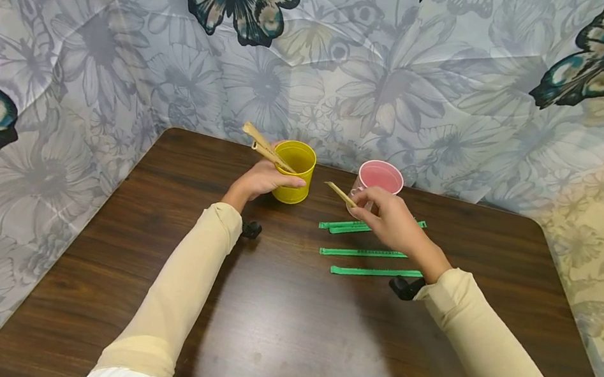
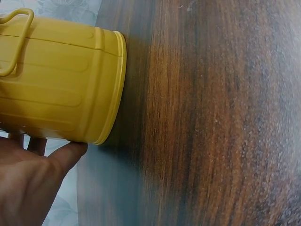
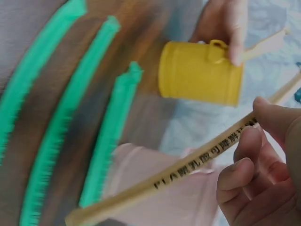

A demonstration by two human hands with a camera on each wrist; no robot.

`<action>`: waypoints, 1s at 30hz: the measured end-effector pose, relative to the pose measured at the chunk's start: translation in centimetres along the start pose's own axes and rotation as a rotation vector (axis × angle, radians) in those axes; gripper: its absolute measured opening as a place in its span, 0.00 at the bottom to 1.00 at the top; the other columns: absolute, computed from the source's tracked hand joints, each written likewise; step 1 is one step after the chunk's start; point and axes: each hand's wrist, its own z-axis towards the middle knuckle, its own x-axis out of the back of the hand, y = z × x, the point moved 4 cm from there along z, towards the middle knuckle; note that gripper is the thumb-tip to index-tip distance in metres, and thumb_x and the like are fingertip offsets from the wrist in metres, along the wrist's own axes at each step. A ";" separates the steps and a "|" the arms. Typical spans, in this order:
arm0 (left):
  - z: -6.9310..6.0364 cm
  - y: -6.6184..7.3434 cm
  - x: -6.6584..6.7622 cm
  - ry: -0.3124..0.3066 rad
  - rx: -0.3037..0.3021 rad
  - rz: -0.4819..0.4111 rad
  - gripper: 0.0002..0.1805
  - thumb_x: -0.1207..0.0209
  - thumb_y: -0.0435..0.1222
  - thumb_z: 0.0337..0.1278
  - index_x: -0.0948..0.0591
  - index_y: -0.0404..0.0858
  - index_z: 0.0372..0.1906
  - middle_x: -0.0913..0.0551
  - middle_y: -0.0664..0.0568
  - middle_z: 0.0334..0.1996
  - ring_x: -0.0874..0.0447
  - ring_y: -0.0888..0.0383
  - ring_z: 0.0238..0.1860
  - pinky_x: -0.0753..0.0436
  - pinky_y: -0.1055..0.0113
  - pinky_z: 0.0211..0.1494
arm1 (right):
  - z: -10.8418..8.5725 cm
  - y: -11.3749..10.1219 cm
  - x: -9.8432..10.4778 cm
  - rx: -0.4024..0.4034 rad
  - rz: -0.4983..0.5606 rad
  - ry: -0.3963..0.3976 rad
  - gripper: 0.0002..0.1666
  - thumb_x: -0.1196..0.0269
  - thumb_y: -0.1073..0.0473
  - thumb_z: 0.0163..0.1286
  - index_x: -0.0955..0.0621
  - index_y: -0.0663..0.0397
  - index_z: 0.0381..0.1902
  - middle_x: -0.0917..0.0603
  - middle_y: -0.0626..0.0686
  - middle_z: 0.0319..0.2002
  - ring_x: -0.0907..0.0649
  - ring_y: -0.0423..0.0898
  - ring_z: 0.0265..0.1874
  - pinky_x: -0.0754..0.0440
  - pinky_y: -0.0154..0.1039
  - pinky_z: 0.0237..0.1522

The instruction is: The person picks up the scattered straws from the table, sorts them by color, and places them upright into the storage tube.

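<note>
"Tan paper-wrapped straw (image 3: 197, 161) in play! How much is done?"

"Partway, I'd judge. At least 2 other tan straws (image 1: 262, 140) lean in the yellow bucket (image 1: 291, 190), upper ends jutting over its left rim, so that part looks finished. The 1 in the air is outside, apart from that rim, so it looks left to do."

"And the green straws (image 1: 362, 253)?"

"I count 4 lying on the table (image 1: 273, 313): the far 2 side by side, the other 2 set apart. No straw shows in the visible inside of the pink bucket (image 3: 146, 165), so I'd say the green lot is all to come."

"Now the grip! Where's our straw?"

"Near the pink bucket, tilted, pinched between thumb and fingers of the right hand (image 1: 392, 222)! It sticks out both sides of that pinch: 1 end rises toward the yellow bucket, the other slants down past the curled fingertips, dark PLA print facing the wrist camera."

"Left hand (image 1: 265, 180)?"

"Clasping the yellow bucket, thumb along the near wall, the other fingers mostly hidden behind it!"
</note>
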 end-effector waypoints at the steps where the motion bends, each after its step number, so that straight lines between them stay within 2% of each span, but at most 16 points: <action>1: 0.0 0.0 0.0 -0.001 -0.004 -0.002 0.47 0.24 0.31 0.48 0.36 0.34 0.73 0.28 0.37 0.68 0.29 0.39 0.68 0.31 0.52 0.75 | 0.3 -0.4 0.2 0.007 0.004 0.006 0.06 0.31 0.63 0.69 0.16 0.52 0.43 0.17 0.49 0.32 0.24 0.45 0.22 0.26 0.33 0.26; 6: 0.1 -0.1 0.1 -0.011 -0.026 -0.026 0.46 0.25 0.29 0.49 0.35 0.34 0.73 0.26 0.34 0.66 0.27 0.38 0.67 0.28 0.50 0.73 | 2.3 -2.2 1.8 0.025 0.021 0.057 0.05 0.31 0.61 0.70 0.18 0.51 0.41 0.18 0.50 0.32 0.24 0.45 0.21 0.26 0.32 0.25; 11: 0.0 -0.2 0.3 0.007 0.023 -0.026 0.55 0.24 0.31 0.49 0.46 0.39 0.79 0.33 0.42 0.71 0.29 0.42 0.70 0.32 0.51 0.77 | 4.0 -3.6 2.9 -0.005 0.063 0.098 0.07 0.33 0.57 0.72 0.19 0.51 0.43 0.18 0.55 0.27 0.23 0.42 0.18 0.27 0.33 0.21; 13: -0.1 -0.3 0.3 0.010 0.045 -0.031 0.57 0.25 0.31 0.50 0.50 0.41 0.80 0.35 0.43 0.73 0.31 0.42 0.71 0.33 0.51 0.78 | 4.7 -4.1 3.1 -0.008 0.073 0.106 0.08 0.34 0.56 0.72 0.20 0.52 0.45 0.18 0.56 0.28 0.24 0.43 0.17 0.28 0.34 0.20; 17: -0.2 -0.1 0.4 0.006 0.050 -0.045 0.57 0.25 0.31 0.50 0.49 0.41 0.80 0.34 0.40 0.72 0.31 0.40 0.71 0.31 0.49 0.77 | 6.1 -5.0 3.4 -0.004 0.081 0.129 0.10 0.34 0.55 0.73 0.21 0.53 0.46 0.16 0.54 0.34 0.26 0.43 0.17 0.31 0.33 0.21; 21: -0.1 0.1 0.2 -0.009 0.027 -0.026 0.56 0.25 0.32 0.50 0.47 0.40 0.79 0.33 0.39 0.71 0.30 0.39 0.70 0.31 0.49 0.76 | 7.3 -5.7 3.9 0.002 0.114 0.154 0.11 0.35 0.56 0.73 0.22 0.55 0.46 0.17 0.53 0.39 0.26 0.43 0.19 0.30 0.32 0.23; 25: -0.1 0.2 0.1 -0.022 0.011 -0.021 0.54 0.25 0.31 0.50 0.45 0.38 0.78 0.30 0.35 0.70 0.29 0.38 0.70 0.31 0.48 0.76 | 8.5 -6.8 4.4 0.016 0.123 0.175 0.11 0.34 0.56 0.73 0.23 0.56 0.46 0.17 0.52 0.42 0.25 0.44 0.20 0.29 0.32 0.24; 30: -0.3 0.2 0.0 -0.033 0.016 -0.033 0.52 0.26 0.32 0.52 0.45 0.39 0.78 0.29 0.35 0.69 0.29 0.38 0.69 0.31 0.48 0.75 | 9.8 -8.4 4.8 0.004 0.105 0.163 0.12 0.35 0.53 0.74 0.23 0.52 0.47 0.18 0.47 0.42 0.24 0.45 0.22 0.28 0.33 0.25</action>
